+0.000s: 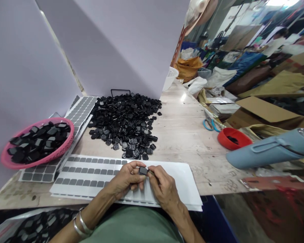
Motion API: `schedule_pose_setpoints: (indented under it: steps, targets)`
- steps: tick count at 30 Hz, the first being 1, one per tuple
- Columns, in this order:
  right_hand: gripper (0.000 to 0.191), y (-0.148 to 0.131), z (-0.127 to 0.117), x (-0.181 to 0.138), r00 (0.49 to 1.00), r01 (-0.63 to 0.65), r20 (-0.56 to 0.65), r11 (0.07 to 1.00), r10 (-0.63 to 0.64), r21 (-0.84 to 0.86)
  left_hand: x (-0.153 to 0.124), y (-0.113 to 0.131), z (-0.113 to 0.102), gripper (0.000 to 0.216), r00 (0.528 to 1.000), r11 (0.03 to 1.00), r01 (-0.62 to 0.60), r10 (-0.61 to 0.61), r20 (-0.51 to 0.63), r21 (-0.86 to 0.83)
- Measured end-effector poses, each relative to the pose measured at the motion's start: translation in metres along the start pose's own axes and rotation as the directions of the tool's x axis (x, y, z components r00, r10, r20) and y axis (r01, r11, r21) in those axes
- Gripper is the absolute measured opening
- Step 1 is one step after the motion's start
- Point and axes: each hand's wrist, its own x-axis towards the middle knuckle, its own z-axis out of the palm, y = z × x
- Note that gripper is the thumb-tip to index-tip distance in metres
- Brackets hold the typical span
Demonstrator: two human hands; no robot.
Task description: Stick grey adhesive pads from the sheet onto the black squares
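Between the fingers of my left hand is a small black plastic piece with a grey face. My right hand pinches at the piece's right edge; whether its fingers hold anything more is too small to tell. Both hands are just above a white sheet of grey stickers, which has rows of rounded grey squares on its left part and bare white on its right. Beyond the sheet lies a large heap of black plastic pieces, some showing white printed marks.
A pink basket of black pieces stands at the left on more sticker sheets. To the right are blue-handled scissors, a red bowl and a blue-grey bottle. A grey-white panel rises behind the heap.
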Motion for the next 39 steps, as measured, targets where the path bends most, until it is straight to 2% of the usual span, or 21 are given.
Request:
schedule_pose_setpoints:
  steps: [5,21,26,29,32,34,36,39]
  targets:
    - [0.019,0.0,0.001,-0.001,1.0,0.019,0.019,0.999,-0.019,-0.031,0.001,-0.001,-0.001,0.046,1.0,1.0,-0.006,0.006,-0.002,0.008]
    - [0.022,-0.002,0.007,0.002,0.997,-0.043,0.064,0.995,0.049,-0.092,0.003,-0.008,-0.004,0.05,0.998,0.999,-0.052,0.052,-0.027,0.015]
    - [0.021,-0.004,0.011,0.002,0.994,-0.048,0.096,0.996,0.055,-0.082,0.006,-0.011,-0.004,0.039,0.993,0.986,-0.079,0.092,-0.077,0.148]
    - [0.021,-0.003,0.012,0.004,0.985,-0.057,0.157,0.991,0.077,-0.124,0.004,-0.005,-0.012,0.034,0.977,0.946,-0.146,0.184,-0.111,0.289]
    - [0.019,0.001,0.009,0.006,0.972,-0.121,0.172,0.971,0.158,-0.208,-0.004,0.012,-0.03,0.024,0.918,0.833,-0.22,0.353,-0.181,0.507]
    - [0.019,0.004,0.006,0.007,0.963,-0.178,0.16,0.955,0.219,-0.236,-0.013,0.024,-0.044,0.023,0.873,0.777,-0.209,0.422,-0.244,0.594]
    - [0.018,0.003,0.004,0.008,0.953,-0.196,0.175,0.945,0.246,-0.26,-0.022,0.028,-0.055,0.025,0.863,0.762,-0.166,0.42,-0.282,0.626]
    - [0.015,-0.007,0.006,0.012,0.937,-0.126,0.261,0.922,0.232,-0.367,-0.035,0.022,-0.06,0.027,0.9,0.744,-0.083,0.341,-0.27,0.663]
